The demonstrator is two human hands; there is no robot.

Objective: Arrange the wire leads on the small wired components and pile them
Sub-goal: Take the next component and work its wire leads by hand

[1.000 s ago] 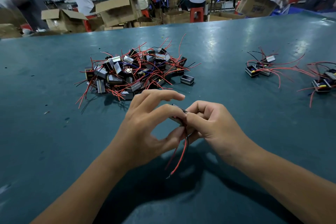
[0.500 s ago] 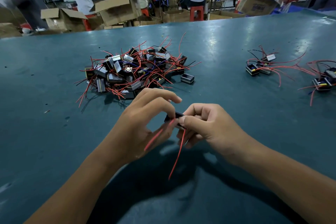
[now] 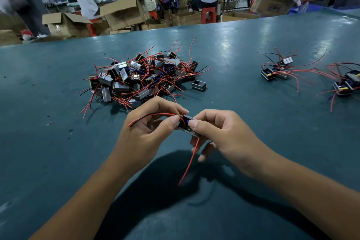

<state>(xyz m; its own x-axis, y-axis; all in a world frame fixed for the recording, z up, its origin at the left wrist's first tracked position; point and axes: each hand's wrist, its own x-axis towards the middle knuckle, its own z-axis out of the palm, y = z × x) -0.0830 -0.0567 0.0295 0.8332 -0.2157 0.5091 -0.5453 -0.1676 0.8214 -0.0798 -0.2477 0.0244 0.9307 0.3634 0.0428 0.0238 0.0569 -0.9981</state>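
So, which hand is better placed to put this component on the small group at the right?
The right hand: it already pinches the component, and the small group lies on its side. The left hand holds only the leads.

An assembly workshop or small factory floor: a long teal bench [image 3: 58,152] carries a heap of small wired components [image 3: 144,78], open cardboard boxes [image 3: 124,12] stand on the floor behind it, and workers [image 3: 86,0] sit on red stools [image 3: 208,14] at further long tables.
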